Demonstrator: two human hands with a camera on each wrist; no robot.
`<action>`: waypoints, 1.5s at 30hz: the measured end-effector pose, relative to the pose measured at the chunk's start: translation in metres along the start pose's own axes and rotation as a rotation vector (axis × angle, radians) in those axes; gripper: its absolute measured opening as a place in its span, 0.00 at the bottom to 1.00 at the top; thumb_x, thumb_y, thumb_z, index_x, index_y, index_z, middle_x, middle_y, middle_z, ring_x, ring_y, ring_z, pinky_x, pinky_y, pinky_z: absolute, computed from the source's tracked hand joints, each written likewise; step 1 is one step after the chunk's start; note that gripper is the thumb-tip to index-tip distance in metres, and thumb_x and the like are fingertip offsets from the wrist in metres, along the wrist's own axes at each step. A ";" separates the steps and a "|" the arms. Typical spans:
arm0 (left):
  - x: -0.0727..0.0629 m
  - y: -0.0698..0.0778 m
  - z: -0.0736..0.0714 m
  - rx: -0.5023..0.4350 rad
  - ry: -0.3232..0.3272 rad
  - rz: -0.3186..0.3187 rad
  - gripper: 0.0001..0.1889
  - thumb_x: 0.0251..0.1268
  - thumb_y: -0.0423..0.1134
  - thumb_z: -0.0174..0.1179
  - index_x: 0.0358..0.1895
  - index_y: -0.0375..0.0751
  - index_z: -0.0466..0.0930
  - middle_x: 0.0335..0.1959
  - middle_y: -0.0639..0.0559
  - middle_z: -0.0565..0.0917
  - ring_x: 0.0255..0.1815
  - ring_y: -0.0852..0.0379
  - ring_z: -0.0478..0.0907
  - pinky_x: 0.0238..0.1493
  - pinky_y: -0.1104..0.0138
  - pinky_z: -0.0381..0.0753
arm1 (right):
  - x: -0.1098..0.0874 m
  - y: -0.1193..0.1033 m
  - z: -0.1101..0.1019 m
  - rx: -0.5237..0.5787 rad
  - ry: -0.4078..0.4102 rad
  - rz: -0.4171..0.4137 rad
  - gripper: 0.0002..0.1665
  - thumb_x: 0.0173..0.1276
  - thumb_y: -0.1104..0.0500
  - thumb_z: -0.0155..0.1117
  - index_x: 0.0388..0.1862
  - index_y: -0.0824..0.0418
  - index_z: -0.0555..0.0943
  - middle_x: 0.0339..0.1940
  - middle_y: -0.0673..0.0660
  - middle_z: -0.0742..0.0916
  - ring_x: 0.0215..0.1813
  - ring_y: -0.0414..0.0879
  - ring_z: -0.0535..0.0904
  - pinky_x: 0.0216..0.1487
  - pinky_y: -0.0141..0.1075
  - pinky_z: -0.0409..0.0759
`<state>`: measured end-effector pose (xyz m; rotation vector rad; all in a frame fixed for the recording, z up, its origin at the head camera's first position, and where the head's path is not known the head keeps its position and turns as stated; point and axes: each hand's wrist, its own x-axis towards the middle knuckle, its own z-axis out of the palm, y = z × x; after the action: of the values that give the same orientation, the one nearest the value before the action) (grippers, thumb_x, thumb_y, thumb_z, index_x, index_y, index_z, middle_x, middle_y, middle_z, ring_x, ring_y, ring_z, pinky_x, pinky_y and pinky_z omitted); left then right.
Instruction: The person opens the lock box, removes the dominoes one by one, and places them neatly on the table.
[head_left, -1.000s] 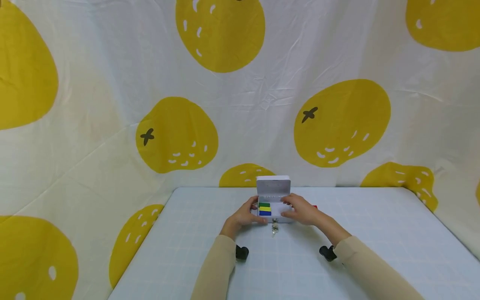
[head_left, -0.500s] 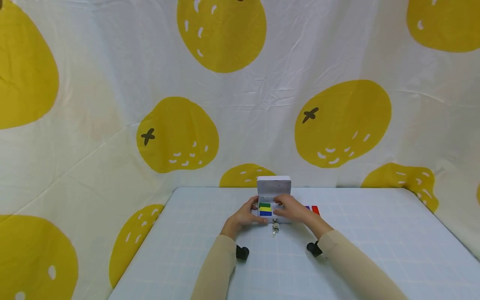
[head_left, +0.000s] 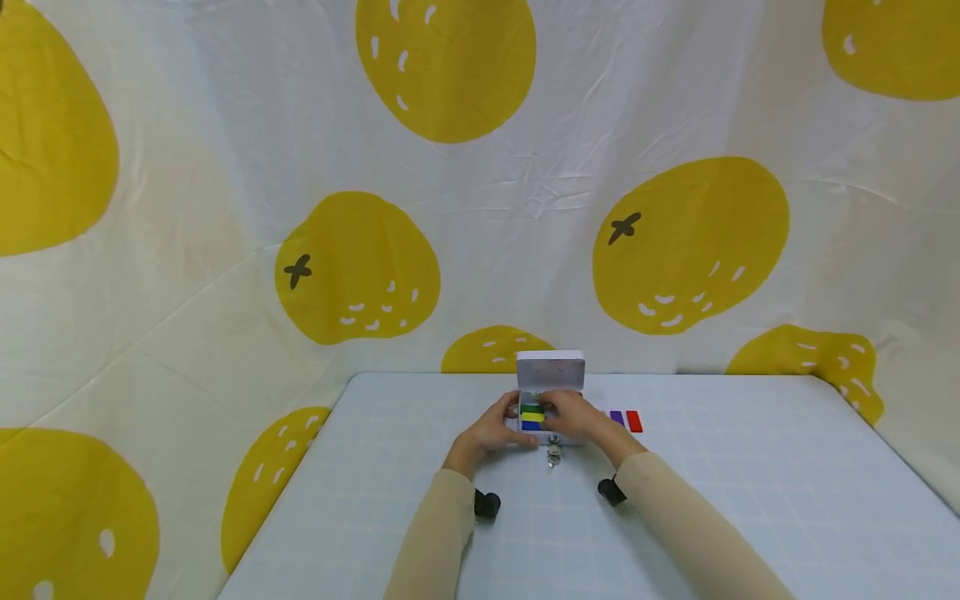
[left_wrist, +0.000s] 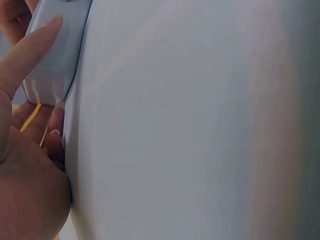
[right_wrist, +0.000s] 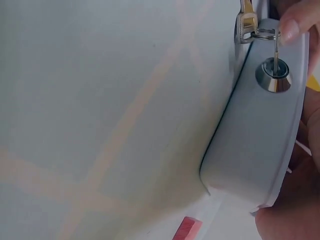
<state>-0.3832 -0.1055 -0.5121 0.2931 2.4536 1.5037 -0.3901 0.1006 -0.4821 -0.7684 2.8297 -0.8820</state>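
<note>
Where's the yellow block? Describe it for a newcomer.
On the pale table, find the white lockbox with its lid up, gripped at its left end by the left hand. Look inside, at that end. The yellow block lies between the green block on its far side and the blue block on its near side.

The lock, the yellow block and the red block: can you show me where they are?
Lock [right_wrist: 275,82], right wrist view: shiny metal rim.
Yellow block [head_left: 532,417], head view: middle of its top.
Red block [head_left: 634,422], head view: middle of its top.
</note>
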 end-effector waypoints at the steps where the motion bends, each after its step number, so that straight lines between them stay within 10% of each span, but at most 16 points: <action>1: 0.000 0.000 0.000 -0.001 0.001 0.000 0.51 0.49 0.42 0.82 0.78 0.58 0.63 0.61 0.52 0.74 0.59 0.48 0.68 0.66 0.48 0.68 | 0.001 0.000 0.000 0.000 0.000 0.003 0.27 0.67 0.64 0.72 0.65 0.66 0.79 0.60 0.62 0.85 0.62 0.57 0.80 0.68 0.54 0.73; 20: -0.002 -0.001 0.000 -0.024 0.000 0.013 0.50 0.49 0.39 0.82 0.77 0.58 0.64 0.63 0.54 0.74 0.60 0.49 0.68 0.65 0.49 0.67 | 0.001 -0.001 0.003 -0.161 0.032 0.086 0.25 0.66 0.52 0.75 0.58 0.61 0.83 0.54 0.58 0.86 0.52 0.52 0.80 0.65 0.52 0.76; 29: -0.002 -0.002 0.002 -0.003 -0.008 0.011 0.50 0.50 0.43 0.82 0.77 0.58 0.63 0.66 0.56 0.73 0.59 0.50 0.68 0.65 0.49 0.68 | -0.005 0.003 -0.014 -0.039 -0.058 0.064 0.27 0.65 0.58 0.76 0.60 0.67 0.80 0.32 0.54 0.80 0.38 0.47 0.75 0.44 0.41 0.77; 45: -0.005 0.005 0.001 -0.005 0.007 0.003 0.49 0.51 0.44 0.81 0.77 0.57 0.63 0.66 0.54 0.73 0.61 0.49 0.68 0.67 0.48 0.68 | 0.003 0.002 -0.013 -0.107 -0.088 0.060 0.25 0.64 0.61 0.77 0.59 0.66 0.82 0.33 0.54 0.81 0.38 0.48 0.75 0.49 0.43 0.79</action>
<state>-0.3773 -0.1038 -0.5077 0.2910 2.4557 1.5136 -0.3964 0.1067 -0.4722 -0.7116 2.8250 -0.6769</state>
